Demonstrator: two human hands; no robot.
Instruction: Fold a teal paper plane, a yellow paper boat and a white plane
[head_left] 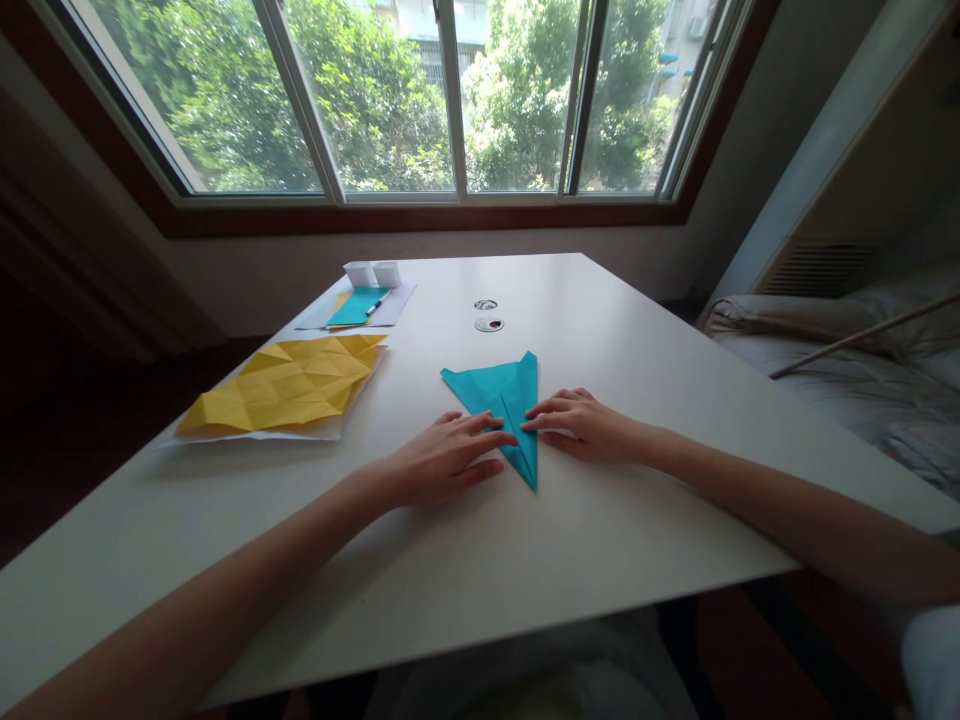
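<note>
A teal sheet of paper (501,395), folded into a narrow pointed shape, lies flat on the white table (570,540) in front of me. My left hand (442,462) rests palm down on its left side, fingertips pressing the paper near the middle fold. My right hand (581,425) lies flat on the right side, its fingertips meeting the same fold. Both hands press the paper against the table; neither lifts it.
A creased yellow sheet (289,385) lies on white paper at the left. Further back sit a teal sheet with a pen (358,305), two small white containers (372,272) and two round inserts in the tabletop (488,324). A bed (847,370) stands to the right.
</note>
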